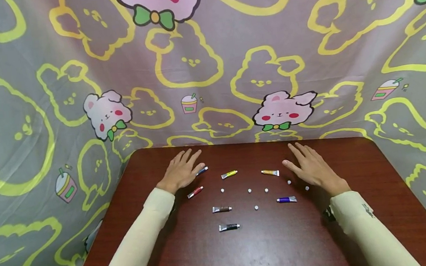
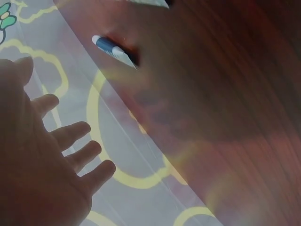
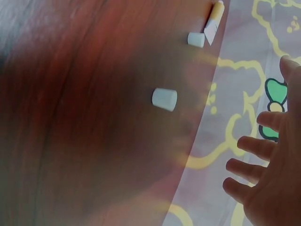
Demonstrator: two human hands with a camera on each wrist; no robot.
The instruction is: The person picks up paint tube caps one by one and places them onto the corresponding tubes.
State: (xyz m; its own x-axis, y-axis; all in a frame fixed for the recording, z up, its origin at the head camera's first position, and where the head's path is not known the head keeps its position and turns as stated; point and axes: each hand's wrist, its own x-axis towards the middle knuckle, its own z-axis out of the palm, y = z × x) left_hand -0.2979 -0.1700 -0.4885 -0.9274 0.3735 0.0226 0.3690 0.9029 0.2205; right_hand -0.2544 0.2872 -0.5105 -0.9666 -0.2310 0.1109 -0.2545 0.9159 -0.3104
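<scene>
Head view: left hand (image 1: 181,171), fingers extended, nothing held; blue tube (image 1: 202,170) just beside thumb, partly covered, long axis slanting away rightward, left hand nearer. Right hand (image 1: 313,167), fingers extended, holding nothing; orange tube (image 1: 270,173) left of thumb, lying crosswise.

Left wrist view: blue tube on table (image 2: 225,94), apart from spread fingers.

Right wrist view: white caps (image 3: 164,99) and orange tube apart from spread fingers.

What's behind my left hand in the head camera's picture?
Part of a blue tube shows past your left hand; the hand covers the rest. The left wrist view shows it whole on the table. Anything else behind the hand can't be seen.
</scene>
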